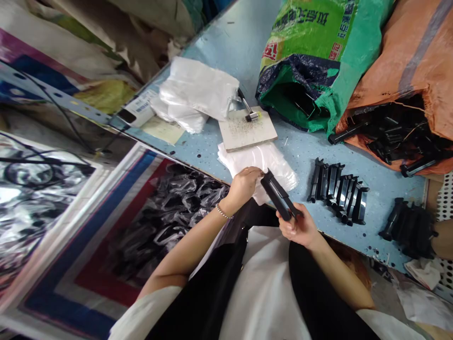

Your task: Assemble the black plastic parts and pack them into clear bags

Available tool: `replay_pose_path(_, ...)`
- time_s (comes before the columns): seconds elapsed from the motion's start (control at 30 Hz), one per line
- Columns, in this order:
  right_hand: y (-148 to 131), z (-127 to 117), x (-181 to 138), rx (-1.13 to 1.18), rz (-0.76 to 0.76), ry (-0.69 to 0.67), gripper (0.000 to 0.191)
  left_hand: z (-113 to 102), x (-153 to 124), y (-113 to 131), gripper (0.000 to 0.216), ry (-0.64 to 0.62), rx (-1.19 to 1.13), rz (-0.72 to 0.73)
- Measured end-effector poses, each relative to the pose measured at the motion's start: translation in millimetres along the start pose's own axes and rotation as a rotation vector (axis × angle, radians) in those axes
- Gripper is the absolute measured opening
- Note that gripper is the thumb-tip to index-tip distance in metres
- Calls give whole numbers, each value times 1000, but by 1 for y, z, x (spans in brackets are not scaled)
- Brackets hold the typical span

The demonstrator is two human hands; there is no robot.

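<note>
Across the upper half, from eleven round to four o'clock, I have a blue table (226,47) before me. On it at two o'clock, an orange sack (406,61) gapes, with loose black pieces (392,130) at its mouth; just beside it, between one and two, a green sack (318,42) lies open with something dark inside. Off the table toward eight o'clock, a striped container (102,278) carries black pieces in clear plastic (191,193); at nine, another plastic-covered heap (31,193) shows. I judge those to be the finished share, and a large one. What seems left is bare: a row of black pieces (339,189) at three o'clock, a darker cluster (410,226) between three and four, and the sack's contents. I can't count it reliably, so I'd call the work partway.

At eleven o'clock sits a stack of clear bags (200,87); near centre, toward one, a batch of bags (281,165) lies partly under a flat board (244,134).

My right hand (299,229), at four o'clock, is closed around the lower end of the held black piece (277,200), which is tilted, with no bag visible around it. My left hand (246,184), just below centre, has its fingers drawn together by the upper end; I can't tell whether they pinch the piece, a bag or nothing. Smallest, a silver-and-black tool (253,114) rests on the board.
</note>
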State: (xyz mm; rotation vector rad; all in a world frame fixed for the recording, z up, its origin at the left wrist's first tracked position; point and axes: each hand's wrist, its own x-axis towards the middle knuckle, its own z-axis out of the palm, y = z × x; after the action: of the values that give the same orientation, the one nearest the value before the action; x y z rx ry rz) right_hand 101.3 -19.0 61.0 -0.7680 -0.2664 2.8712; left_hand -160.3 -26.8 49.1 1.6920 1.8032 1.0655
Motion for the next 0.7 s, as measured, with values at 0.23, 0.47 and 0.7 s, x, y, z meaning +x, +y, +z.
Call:
replay_pose_path(0.23, 2, 0, 7, 83, 19, -70, 54, -5, -12, 2, 45, 11, 216, 72)
replay_pose_path(0.47, -2, 4, 10, 145, -12, -77, 50, -8, -19, 3, 52, 116, 195, 103)
replay_pose_path(0.7, -11, 13, 32, -34, -97, 28, 49, 16, -60, 33, 60, -149, 98, 420)
